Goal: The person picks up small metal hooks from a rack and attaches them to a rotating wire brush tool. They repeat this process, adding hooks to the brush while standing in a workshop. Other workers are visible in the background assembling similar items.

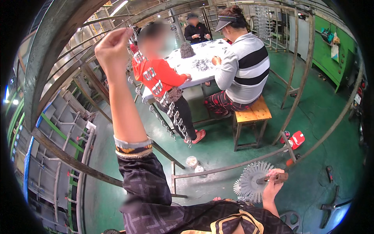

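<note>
A white worktop (212,50) stands ahead of the wearer. On the near side of the worktop, toward its left end, a strand of shiny metal clips (149,74) hangs in front of a co-worker in an orange top (171,76). A second strand (152,109) hangs just left of it. Hanging probably lets the small pieces sit apart, one below another, within reach.

The left hand (113,48) is raised near the left end of the worktop, its fingers curled in and the fingertips pinching at the upper end of the first strand; the exact contact is too small to make out. Holding it high seems to suit the height of the strand's top.

The right hand (273,188) is low, on the near right side of the worktop and well apart from it. Its fingers wrap around a brown handle (279,178), beside a round fan of pale, narrow strips (249,183). Gripping the handle presumably leaves the strips free to splay outward. On the worktop lie a dark heap (187,50) and scattered dark pieces (202,65).
</note>
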Action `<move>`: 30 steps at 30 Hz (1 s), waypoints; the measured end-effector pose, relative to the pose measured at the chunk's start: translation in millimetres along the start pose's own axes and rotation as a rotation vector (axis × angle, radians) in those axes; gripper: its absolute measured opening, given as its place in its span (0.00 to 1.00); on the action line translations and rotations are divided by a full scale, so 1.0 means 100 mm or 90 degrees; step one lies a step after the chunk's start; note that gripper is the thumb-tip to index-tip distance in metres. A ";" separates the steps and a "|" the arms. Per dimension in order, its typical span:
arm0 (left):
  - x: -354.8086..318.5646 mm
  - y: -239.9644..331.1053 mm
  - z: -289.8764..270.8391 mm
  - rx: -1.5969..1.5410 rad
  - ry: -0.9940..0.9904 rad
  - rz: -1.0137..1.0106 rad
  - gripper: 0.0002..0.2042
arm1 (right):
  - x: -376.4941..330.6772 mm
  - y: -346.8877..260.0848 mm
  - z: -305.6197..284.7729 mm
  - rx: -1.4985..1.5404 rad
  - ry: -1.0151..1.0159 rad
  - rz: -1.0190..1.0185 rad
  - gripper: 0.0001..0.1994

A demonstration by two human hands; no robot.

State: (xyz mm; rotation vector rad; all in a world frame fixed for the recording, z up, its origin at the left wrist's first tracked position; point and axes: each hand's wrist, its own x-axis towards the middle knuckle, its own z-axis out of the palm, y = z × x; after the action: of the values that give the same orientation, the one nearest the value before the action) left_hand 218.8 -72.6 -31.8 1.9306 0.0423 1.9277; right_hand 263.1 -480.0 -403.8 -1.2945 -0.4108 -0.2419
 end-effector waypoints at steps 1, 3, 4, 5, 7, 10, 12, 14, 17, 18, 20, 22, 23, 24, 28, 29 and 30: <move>-0.12 0.10 -0.02 -0.042 -0.014 -0.015 0.04 | 0.00 0.00 0.00 0.007 -0.003 0.003 0.14; -0.35 0.11 -0.07 -0.049 -0.069 -0.067 0.05 | 0.01 -0.02 0.01 0.004 0.003 0.003 0.14; -0.48 0.10 -0.11 -0.049 -0.096 -0.094 0.05 | 0.00 -0.04 0.02 0.000 0.006 0.004 0.14; -0.61 0.07 -0.15 -0.064 -0.114 -0.121 0.04 | 0.00 -0.05 0.03 -0.002 0.006 0.004 0.14; -0.91 0.04 -0.20 -0.079 -0.148 -0.154 0.04 | 0.01 -0.07 0.04 0.004 0.006 0.004 0.13; -1.40 0.12 -0.18 -0.113 -0.216 -0.247 0.05 | 0.03 -0.07 0.03 -0.012 0.012 -0.004 0.12; -1.72 0.16 -0.18 -0.149 -0.264 -0.302 0.05 | 0.04 -0.06 0.02 -0.019 0.010 -0.013 0.11; -2.10 0.12 -0.18 -0.211 -0.310 -0.355 0.05 | 0.04 -0.01 0.01 -0.020 0.006 -0.028 0.11; -2.65 0.14 -0.17 -0.231 -0.382 -0.391 0.05 | 0.04 0.01 0.02 0.005 0.004 -0.030 0.13; -2.85 0.11 -0.15 -0.222 -0.416 -0.369 0.05 | 0.04 0.02 0.01 0.006 0.005 -0.032 0.14; -3.21 0.09 -0.09 -0.205 -0.456 -0.341 0.04 | 0.03 0.05 0.01 -0.005 0.013 -0.024 0.15; -3.51 0.15 0.00 -0.211 -0.496 -0.367 0.05 | 0.03 0.04 0.01 -0.014 0.015 -0.018 0.16; -3.68 0.17 0.03 -0.198 -0.512 -0.373 0.05 | 0.04 0.03 0.02 -0.015 0.011 -0.016 0.16; -3.85 0.17 0.06 -0.186 -0.529 -0.379 0.06 | 0.03 0.02 0.02 -0.015 0.007 -0.015 0.16; -4.48 0.20 0.22 -0.211 -0.568 -0.380 0.06 | 0.02 0.02 0.02 -0.028 0.005 -0.011 0.17; -4.62 0.20 0.25 -0.215 -0.577 -0.365 0.06 | 0.02 0.01 0.03 -0.026 0.005 -0.008 0.17; -4.74 0.21 0.28 -0.219 -0.586 -0.350 0.06 | 0.03 0.00 0.04 -0.024 0.005 -0.006 0.17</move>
State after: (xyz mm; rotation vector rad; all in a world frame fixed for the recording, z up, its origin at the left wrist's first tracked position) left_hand 220.0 -243.4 -475.8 2.0806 -0.0225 0.5667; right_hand 265.0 -475.7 -401.5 -1.3292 -0.4072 -0.2638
